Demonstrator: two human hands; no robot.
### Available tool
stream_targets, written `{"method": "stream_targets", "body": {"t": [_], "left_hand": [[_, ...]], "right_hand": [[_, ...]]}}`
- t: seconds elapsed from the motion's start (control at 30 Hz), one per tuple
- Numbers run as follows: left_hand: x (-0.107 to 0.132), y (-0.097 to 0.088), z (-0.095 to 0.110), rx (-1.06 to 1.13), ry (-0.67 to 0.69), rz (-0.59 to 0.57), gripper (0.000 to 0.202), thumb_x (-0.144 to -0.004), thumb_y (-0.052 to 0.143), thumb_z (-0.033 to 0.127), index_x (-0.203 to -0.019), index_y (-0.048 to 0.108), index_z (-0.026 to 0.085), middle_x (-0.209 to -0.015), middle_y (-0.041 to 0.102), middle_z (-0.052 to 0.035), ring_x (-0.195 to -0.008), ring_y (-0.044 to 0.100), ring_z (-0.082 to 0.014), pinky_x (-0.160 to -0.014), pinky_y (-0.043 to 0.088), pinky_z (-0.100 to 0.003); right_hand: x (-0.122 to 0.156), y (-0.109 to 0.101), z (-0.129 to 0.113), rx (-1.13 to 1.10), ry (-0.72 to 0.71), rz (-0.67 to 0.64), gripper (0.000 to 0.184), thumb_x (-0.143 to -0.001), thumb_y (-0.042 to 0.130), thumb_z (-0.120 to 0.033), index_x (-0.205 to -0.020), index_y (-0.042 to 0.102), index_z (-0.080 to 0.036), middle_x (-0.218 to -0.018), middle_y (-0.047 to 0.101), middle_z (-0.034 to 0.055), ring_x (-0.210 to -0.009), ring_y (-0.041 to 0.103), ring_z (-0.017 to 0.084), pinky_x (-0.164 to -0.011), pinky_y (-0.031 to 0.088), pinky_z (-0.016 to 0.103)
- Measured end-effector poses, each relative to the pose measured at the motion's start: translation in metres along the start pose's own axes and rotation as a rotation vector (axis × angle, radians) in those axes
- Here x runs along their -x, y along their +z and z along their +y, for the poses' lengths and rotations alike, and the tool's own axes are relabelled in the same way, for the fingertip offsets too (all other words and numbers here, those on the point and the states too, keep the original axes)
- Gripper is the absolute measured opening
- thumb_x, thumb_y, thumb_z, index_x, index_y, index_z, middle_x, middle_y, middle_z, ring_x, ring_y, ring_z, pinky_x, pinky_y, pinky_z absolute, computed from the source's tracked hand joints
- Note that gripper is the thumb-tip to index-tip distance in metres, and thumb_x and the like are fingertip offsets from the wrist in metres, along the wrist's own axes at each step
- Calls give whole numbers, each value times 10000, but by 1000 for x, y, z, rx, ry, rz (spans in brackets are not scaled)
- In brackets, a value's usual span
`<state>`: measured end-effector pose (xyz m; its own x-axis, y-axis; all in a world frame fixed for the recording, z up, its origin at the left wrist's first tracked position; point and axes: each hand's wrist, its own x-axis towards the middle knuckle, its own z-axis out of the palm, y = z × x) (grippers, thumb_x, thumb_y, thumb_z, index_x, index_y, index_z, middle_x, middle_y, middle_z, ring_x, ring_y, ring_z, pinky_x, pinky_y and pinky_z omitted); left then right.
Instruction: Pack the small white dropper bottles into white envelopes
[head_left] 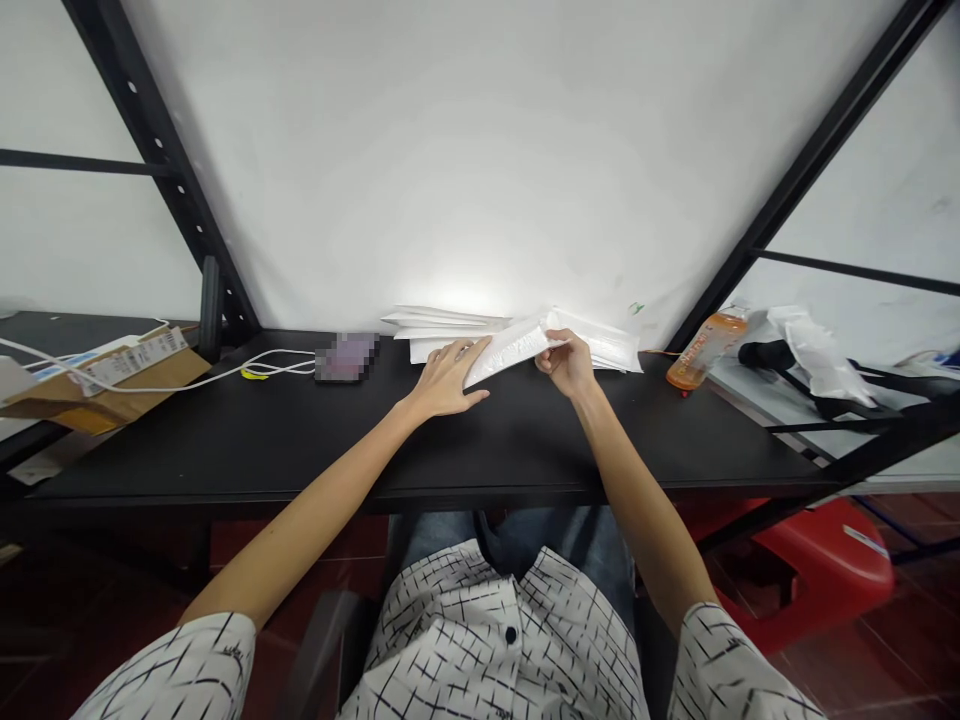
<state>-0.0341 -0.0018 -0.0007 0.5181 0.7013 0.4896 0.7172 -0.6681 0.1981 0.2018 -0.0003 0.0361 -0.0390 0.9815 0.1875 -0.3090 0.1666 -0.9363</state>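
Observation:
A white padded envelope [510,350] is lifted at a slant above the black table [300,440]. My right hand [568,365] pinches its right end with closed fingers. My left hand [448,380] lies with fingers stretched out against the envelope's lower left edge, resting on the table. Behind them, against the white wall, lie stacks of the same white envelopes [442,325], some of them [611,348] to the right of my right hand.
A blurred phone [345,358] with a white cable [277,365] lies left of the stack. A cardboard box [112,385] sits at far left. An orange drink bottle [705,350] leans at the right, near a black rack post. A red stool [817,570] stands below right.

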Motion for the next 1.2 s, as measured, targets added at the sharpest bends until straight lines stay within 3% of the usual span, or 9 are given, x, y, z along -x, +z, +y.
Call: {"method": "stream_targets", "body": {"t": [0.2,0.33,0.47,0.73,0.87,1.03,1.2], "left_hand": [[0,1,-5,65,-32,-51,726,-900,532,259,-1581,285,220,-1473,475,-166,-1257,558,-338,-1059,453,-505],[-1,4,-11,57,-18,-28,653,-871,503,179,-1517,406,196,-1516,445,-166,-1323,519,-334,-1097,444,-499],[-1,7,-15,26,12,-28,657,-840,485,126,-1494,424,148,-1492,468,-187,-1312,529,-323,-1096,447,-493],[-1,8,-21,3,-21,-55,657,-851,468,121,-1504,398,141,-1501,456,-189,-1345,501,-325,-1086,452,-496],[0,11,-21,-18,-18,-65,636,-869,465,141,-1501,404,181,-1504,457,-160,-1337,512,-306,-1093,446,-474],[0,14,-22,-4,-12,-67,648,-850,452,120,-1496,400,146,-1462,484,-187,-1299,529,-317,-1073,452,-493],[0,11,-23,-29,-51,-74,654,-821,446,108,-1474,422,148,-1445,491,-192,-1264,543,-330,-1034,465,-504]], "right_hand": [[1,-3,-3,-28,-54,-20,201,-669,624,-303,-588,463,-213,-459,495,-30,-377,410,77,-385,318,214],[-3,-6,3,68,-129,74,205,-646,658,-295,-566,491,-209,-429,479,-28,-365,412,84,-372,312,224],[-7,-8,8,171,-151,138,218,-631,681,-290,-538,503,-204,-416,482,-17,-350,417,90,-345,271,227],[1,-5,4,277,-153,46,278,-660,713,-359,-510,594,-157,-485,622,84,-365,581,171,-317,310,243],[4,-4,5,273,-161,68,316,-667,707,-351,-457,568,-160,-410,565,71,-313,552,178,-285,282,244],[-1,-5,9,297,-190,70,387,-695,766,-471,-544,596,-157,-527,650,97,-396,606,164,-344,401,233],[-4,-9,12,392,-279,112,431,-759,715,-505,-527,542,-186,-472,584,38,-342,517,111,-307,305,208]]}}
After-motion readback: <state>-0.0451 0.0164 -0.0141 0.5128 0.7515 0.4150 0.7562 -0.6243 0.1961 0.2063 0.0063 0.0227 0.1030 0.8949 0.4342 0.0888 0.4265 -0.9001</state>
